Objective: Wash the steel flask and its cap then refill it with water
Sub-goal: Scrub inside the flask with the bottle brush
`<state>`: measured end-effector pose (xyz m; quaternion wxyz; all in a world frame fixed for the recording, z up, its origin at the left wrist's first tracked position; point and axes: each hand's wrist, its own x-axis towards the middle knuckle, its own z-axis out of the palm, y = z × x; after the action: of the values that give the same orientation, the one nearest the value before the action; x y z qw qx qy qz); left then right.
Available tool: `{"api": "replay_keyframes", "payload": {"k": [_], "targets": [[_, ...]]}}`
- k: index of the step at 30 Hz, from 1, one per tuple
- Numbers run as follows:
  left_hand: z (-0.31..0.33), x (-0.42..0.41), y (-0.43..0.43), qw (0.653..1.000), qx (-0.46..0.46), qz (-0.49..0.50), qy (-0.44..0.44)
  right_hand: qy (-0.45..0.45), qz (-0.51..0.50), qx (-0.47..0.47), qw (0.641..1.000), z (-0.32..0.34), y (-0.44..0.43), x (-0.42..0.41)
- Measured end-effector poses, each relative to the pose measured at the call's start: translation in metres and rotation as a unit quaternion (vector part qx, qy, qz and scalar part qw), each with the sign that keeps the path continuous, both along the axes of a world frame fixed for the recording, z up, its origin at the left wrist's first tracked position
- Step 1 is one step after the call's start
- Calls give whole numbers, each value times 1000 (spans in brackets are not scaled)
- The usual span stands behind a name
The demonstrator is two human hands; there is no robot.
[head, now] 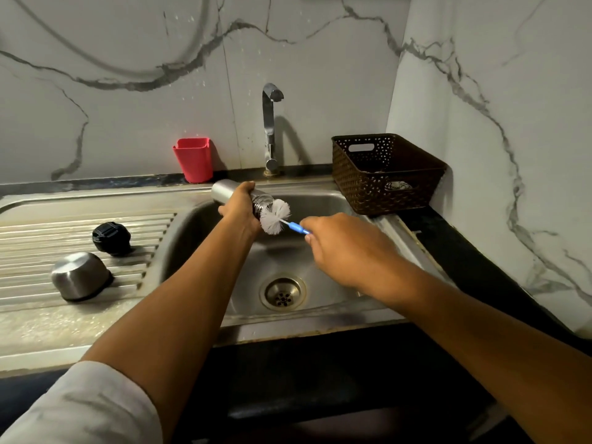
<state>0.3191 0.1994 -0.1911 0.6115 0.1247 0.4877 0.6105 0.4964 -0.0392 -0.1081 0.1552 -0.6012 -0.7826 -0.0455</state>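
Head view showed the cylindrical brushed-steel flask (225,191) held on its side above the back left corner of the stainless sink basin (323,202), its threaded open mouth pointing right. The left hand (241,209) was wrapped round the flask's upper body just behind the neck. The right hand (339,249) pinched the blue handle of a white-bristled bottle brush (275,216); its round head sat outside the mouth, right at the rim, and actual contact could not be told. The flask looked rigid and smooth, probably light while empty and slippery once wet, so a full grip round the body near the shoulder seemed the safest hold. Below, the round steel drain (282,292) lay in the basin floor. On the ribbed drainboard (48,230) to the left, a black plastic screw cap (111,237) rested near the basin edge, with a domed steel cup lid (80,276) mouth-down nearer the front edge. Behind the sink's back rim stood a chrome tap (270,129), with no water seen running, a red plastic cup (193,160) and a brown perforated basket (384,174).
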Motion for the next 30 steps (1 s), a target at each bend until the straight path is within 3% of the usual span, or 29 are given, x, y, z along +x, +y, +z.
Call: {"api": "replay_keyframes", "payload": {"k": [4, 7, 8, 10, 13, 15, 16, 19, 24, 27, 30], "targets": [[25, 22, -41, 1000, 21, 1, 7, 73, -21, -26, 997, -11, 13, -9], [28, 15, -38, 998, 63, -27, -16, 239, 14, -117, 964, -8, 15, -8], [29, 8, -36, 997, 70, -31, -27, 337, 24, -165, 927, -3, 12, -2], [33, 0, -32, 997, 69, -6, -30, 529, 12, -291, 797, 4, 5, 12], [42, 13, -45, 995, 74, 12, -66, 685, -5, -410, 603, 11, 4, 16], [46, 28, -59, 996, 71, 5, -60, 726, -9, -439, 530, 11, 11, 7], [47, 32, -64, 995, 79, -11, -64, 736, -7, -446, 509, 12, 11, 3], [34, 20, -50, 993, 91, -12, -69, 746, 4, -462, 480, 14, 1, 8], [41, 27, -65, 995, 71, 24, -61, 743, -10, -468, 478, 11, 5, 9], [43, 33, -66, 996, 84, 0, -41, 735, -15, -460, 498, 12, 10, 0], [40, 15, -44, 995, 84, 21, -46, 702, -8, -462, 542, 15, -2, 8]]}}
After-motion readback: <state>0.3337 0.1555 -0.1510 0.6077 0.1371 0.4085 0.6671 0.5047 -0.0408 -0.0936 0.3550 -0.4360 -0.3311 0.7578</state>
